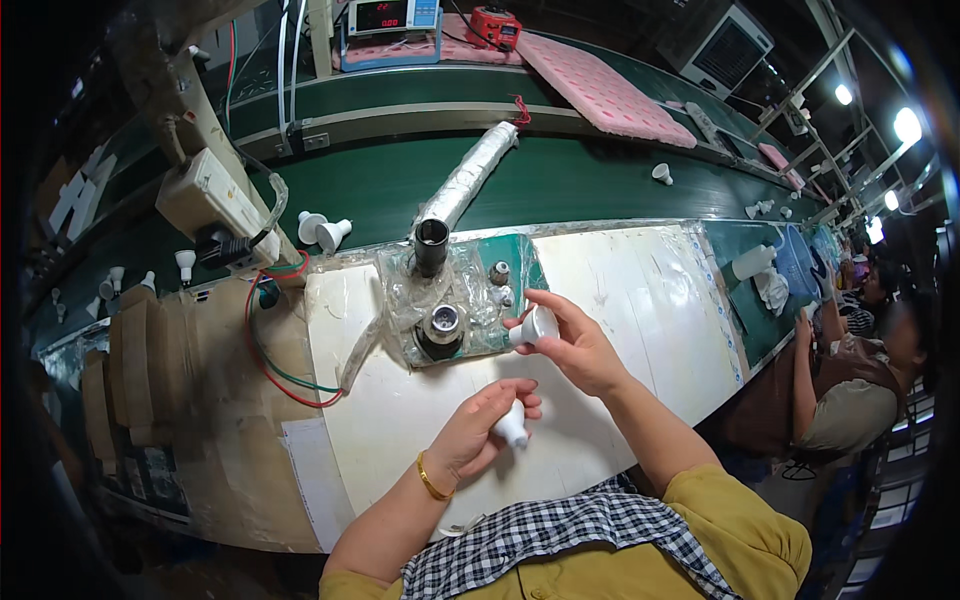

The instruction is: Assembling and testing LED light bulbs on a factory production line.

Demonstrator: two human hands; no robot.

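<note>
My left hand (488, 428) is closed around a white spotlight bulb (511, 425), its narrow base pointing down toward me. In my right hand (574, 345) another white spotlight bulb (540, 324) is gripped between thumb and fingers, its wide face turned up and to the right. Just left of my right hand lies a green board (520, 258) wrapped in clear plastic. On it stand a round metal-topped socket (444, 320), a dark upright tube (431, 246) and small metal fittings (500, 272). Both bulbs are apart from the socket.
Loose bulbs (333, 235) lie on the green conveyor belt (380, 185) beyond the white work surface (620, 290). Red and green wires (290, 385) run from a post-mounted box (215, 205) at left. A meter (392, 18) stands at the back. Another person (850, 390) sits at right.
</note>
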